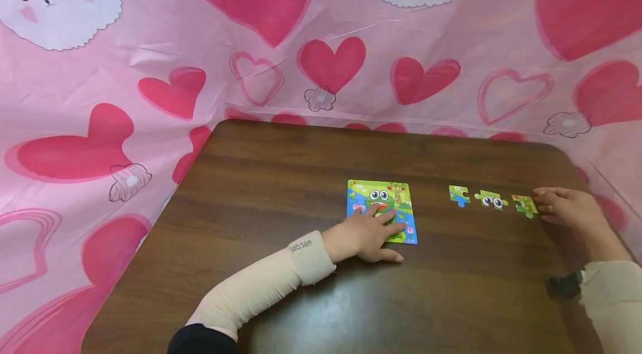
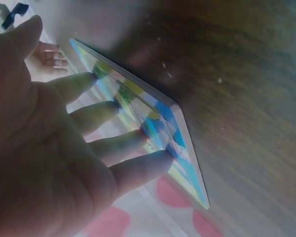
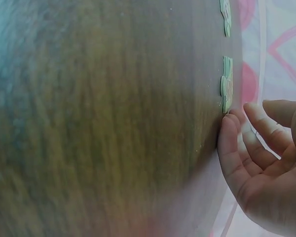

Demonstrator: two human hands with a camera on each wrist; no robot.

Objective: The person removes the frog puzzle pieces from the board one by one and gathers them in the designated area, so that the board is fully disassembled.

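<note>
A frog jigsaw puzzle in a flat tray lies on the table. My left hand rests over its lower half with spread fingers, and the fingertips touch the picture in the left wrist view. Part of the frog is hidden under them. Off to the right, three loose puzzle pieces stand in a row: a green and blue piece, a piece with the frog's eyes and a green piece with red spots. My right hand, fingers loosely bent, has its fingertips right at the outer edge of the red-spotted piece.
The brown wooden table has rounded far corners. Behind it and at both sides hangs a pink cloth with hearts. A dark strap part sits by the right wrist, close over the tabletop.
</note>
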